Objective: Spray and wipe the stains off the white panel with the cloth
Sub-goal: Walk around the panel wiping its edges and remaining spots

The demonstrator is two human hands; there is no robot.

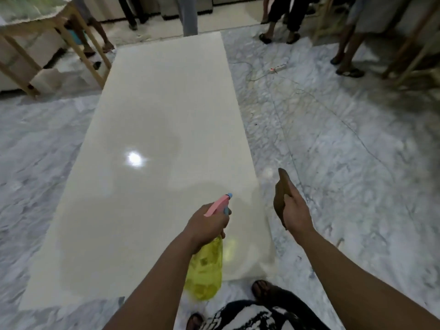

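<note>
Gloss covers the white panel (154, 139), a long smooth rectangle lying flat on the floor, its long axis running straight away from the person toward the far legs of the bystanders. A bright lamp glare sits on its near half, and faint dull patches show around the glare and toward the near right corner.

Over that near right part hangs the spray bottle (207, 265), gripped around the neck by the left hand (206, 226) with fingers curled. Its body is translucent yellow plastic, bulging and rounded, tilted so the base drops toward the person; its pink head with a blue nozzle tip points forward and slightly right, along the panel.

Just off the panel's right edge, the right hand (295, 210) clutches the cloth (282, 191), a brown, soft-looking piece bunched into a narrow pointed shape that sticks up and away from the fist.

Grey-veined marble floor (345, 175) surrounds the panel. A white power strip (277, 68) with thin cables lies well to the right. A pale wooden table frame (71, 44) stands at the far left.
</note>
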